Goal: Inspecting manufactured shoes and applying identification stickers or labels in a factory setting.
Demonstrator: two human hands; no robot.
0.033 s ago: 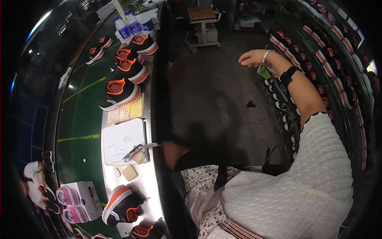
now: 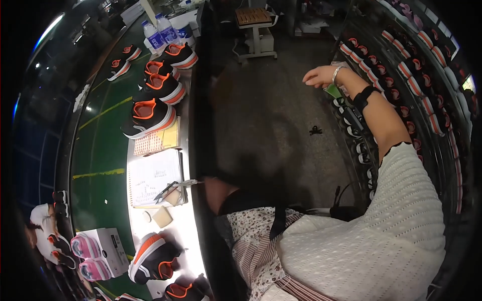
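My right hand (image 2: 319, 76) reaches out over the aisle at the upper right, a bracelet at its wrist and a black band on its forearm. Its fingers are loosely stretched and hold nothing. Close beneath the wrist is a green item (image 2: 333, 91) at the edge of a shoe rack. My left hand does not show. On the bench to the left lie an open notebook (image 2: 150, 175) with handwriting and a pair of dark-bladed snips (image 2: 165, 192). Black shoes with orange linings (image 2: 150, 114) stand beyond the notebook, and another shoe (image 2: 150, 258) lies tilted nearer.
Racks of black-and-orange shoes (image 2: 411, 83) line the right side. A green belt (image 2: 100, 155) runs along the bench, with pink shoes (image 2: 90, 256) beside a white box (image 2: 114, 253). Water bottles (image 2: 167, 30) and a small wheeled stand (image 2: 255, 30) are at the far end.
My right hand has dropped very slightly. The bench and its things have shifted a little to the left in view; nothing was taken or let go.
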